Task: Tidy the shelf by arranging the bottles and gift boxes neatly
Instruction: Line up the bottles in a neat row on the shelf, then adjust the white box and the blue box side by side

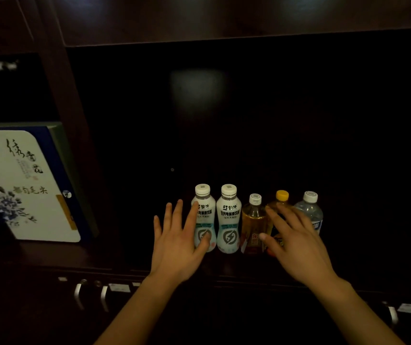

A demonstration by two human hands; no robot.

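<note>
Several bottles stand upright in a row on the dark shelf point(129, 255): two white drink bottles point(205, 215) point(228, 220), an amber bottle with a white cap point(253, 222), a yellow-capped bottle point(281, 196) and a clear water bottle point(310, 207). My left hand point(177, 245) is spread flat, its thumb and forefinger lying against the leftmost white bottle. My right hand point(296, 242) is spread in front of the yellow-capped and water bottles, partly hiding them. A white and blue gift box point(25, 185) stands tilted in the left compartment.
A dark wooden upright point(67, 115) separates the gift box compartment from the bottle compartment. The shelf above point(224, 23) overhangs. Cabinet doors with metal handles point(78, 295) point(392, 314) lie below the shelf edge. The compartment's back is very dark.
</note>
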